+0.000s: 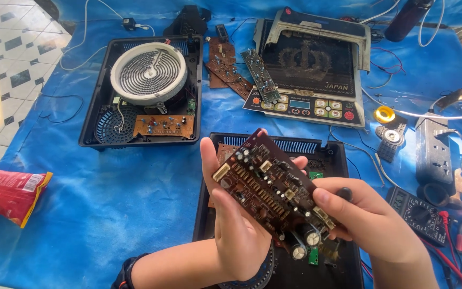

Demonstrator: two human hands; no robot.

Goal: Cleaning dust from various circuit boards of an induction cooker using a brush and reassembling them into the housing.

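Behind circuit board point(271, 184), black casing point(332, 160) half hidden; left hand point(231, 214) gripping

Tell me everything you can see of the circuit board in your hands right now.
The circuit board is a brown rectangular board, component side up, tilted diagonally from upper left to lower right. It carries rows of small resistors, a white connector at its left corner, pale blocks, and dark cylindrical capacitors near the lower end. The left hand cradles it from beneath, the right hand grips its lower right end. It is held above an open black casing.
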